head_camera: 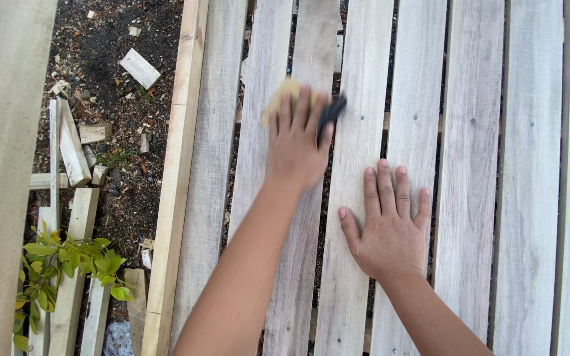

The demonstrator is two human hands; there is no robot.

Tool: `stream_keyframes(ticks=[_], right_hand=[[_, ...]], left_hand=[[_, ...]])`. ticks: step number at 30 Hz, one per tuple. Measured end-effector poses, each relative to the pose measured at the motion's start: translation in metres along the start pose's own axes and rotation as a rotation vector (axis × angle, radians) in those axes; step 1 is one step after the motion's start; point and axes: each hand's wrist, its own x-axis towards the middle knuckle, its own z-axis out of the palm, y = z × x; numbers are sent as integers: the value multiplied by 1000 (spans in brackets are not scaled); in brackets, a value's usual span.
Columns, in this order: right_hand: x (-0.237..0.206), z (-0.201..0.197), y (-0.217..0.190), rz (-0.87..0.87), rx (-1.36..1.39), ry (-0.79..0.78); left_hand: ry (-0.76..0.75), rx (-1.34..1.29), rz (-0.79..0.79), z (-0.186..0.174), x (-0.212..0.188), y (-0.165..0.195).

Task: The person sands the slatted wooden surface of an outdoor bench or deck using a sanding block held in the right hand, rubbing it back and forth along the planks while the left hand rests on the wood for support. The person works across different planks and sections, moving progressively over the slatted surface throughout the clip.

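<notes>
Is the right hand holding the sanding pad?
No, the right hand lies flat and empty on a grey plank; the left hand presses the tan sanding pad.

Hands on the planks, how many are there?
2: the left hand presses a sanding block on a plank; the right hand lies flat beside it.

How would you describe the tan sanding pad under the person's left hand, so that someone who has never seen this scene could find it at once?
Start at the large panel of pale grey weathered wooden slats that fills most of the view. Near its top, the left hand presses flat on one slat, while the right hand rests lower down. The tan sanding pad pokes out beyond the left fingertips, the only yellowish, soft-edged thing among grey boards.
</notes>
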Motion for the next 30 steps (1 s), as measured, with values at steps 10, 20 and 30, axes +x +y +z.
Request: stream_keyframes(ticks=[10, 20, 30], right_hand=[[0, -10, -2, 12, -1, -3], [-6, -6, 1, 16, 29, -7], [1, -9, -3, -2, -18, -18]], left_hand=[[-4, -34, 54, 1, -84, 7], [-52, 43, 30, 12, -46, 4], [-36, -14, -2, 11, -4, 4]])
